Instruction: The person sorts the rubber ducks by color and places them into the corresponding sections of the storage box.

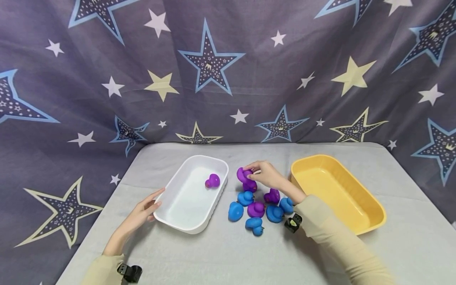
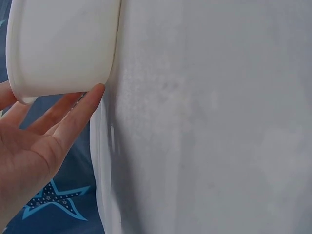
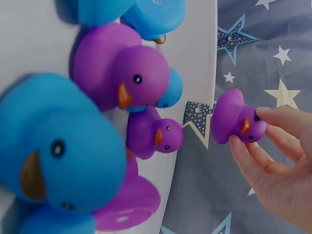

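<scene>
A purple rubber duck (image 3: 239, 117) is pinched between the thumb and fingers of my right hand (image 1: 265, 174), held just above another purple duck (image 1: 250, 186) at the back of a cluster. Around it on the cloth lie several blue ducks (image 1: 235, 211) and purple ducks (image 1: 256, 209). To the left stands a white tub (image 1: 203, 227) with one purple duck (image 1: 213, 181) inside. My left hand (image 1: 142, 211) touches the tub's left side, and its fingers look mostly straight against the wall in the left wrist view.
A yellow tub (image 1: 331, 190) stands at the right, beside my right forearm. Grey cloth (image 1: 199, 257) covers the table. A dark curtain with stars (image 1: 228, 99) hangs behind the table's back edge. Each wrist carries a small black camera (image 1: 293, 223).
</scene>
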`<state>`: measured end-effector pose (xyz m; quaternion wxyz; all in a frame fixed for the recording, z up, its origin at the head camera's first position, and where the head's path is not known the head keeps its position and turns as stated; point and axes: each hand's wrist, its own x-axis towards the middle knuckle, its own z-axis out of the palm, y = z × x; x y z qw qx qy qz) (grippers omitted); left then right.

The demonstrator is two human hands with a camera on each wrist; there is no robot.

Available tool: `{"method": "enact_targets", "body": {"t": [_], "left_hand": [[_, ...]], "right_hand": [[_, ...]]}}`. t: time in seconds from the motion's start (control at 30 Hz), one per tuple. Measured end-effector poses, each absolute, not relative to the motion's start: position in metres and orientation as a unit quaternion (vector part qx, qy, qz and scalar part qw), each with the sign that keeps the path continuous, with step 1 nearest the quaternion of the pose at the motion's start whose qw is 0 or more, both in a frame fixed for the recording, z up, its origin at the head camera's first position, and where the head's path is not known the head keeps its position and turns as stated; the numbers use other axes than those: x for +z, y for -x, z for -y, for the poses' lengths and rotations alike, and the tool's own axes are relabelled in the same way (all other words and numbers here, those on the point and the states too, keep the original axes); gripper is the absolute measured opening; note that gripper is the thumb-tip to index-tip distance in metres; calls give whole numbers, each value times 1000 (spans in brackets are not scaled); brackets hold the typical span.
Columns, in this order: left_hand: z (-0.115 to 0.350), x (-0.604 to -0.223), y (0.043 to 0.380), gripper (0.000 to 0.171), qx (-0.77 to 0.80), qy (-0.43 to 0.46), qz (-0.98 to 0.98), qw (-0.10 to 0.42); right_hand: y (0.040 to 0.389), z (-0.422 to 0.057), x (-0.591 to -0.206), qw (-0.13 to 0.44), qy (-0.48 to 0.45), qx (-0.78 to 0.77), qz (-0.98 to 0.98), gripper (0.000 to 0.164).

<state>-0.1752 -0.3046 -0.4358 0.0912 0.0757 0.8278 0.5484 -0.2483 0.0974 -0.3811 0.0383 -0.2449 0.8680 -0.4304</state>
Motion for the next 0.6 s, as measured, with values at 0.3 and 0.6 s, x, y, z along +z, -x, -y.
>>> {"method": "enact_targets", "body": {"t": [0.3, 0.6], "left_hand": [[305, -434, 174, 54, 547, -79, -827, 98], [305, -434, 175, 53, 557, -104, -818, 93]], "right_hand": [[245, -86, -380, 44, 258, -443, -858, 27], [241, -74, -378, 41, 263, -456, -849, 26]]}}
